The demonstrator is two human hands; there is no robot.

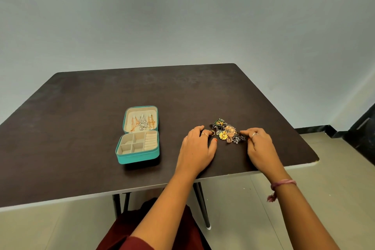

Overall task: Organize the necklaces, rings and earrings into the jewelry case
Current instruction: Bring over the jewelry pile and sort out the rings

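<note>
A teal jewelry case [138,157] lies open on the dark table, its beige compartments bare. Several necklaces [143,123] hang inside its raised lid. To the right lies a small pile of earrings and rings [227,132], gold, yellow and dark metal. My left hand [197,146] rests on the table at the pile's left edge, and its curled fingers pinch a gold ring [212,132]. At the pile's right edge, my right hand [258,144] pinches a small piece from the pile between its fingertips.
The dark table [81,128] has its front edge close to me and a chipped right corner [315,160]. A plain wall stands behind it. Table legs and a tiled floor show below, with my dark red clothing at the bottom.
</note>
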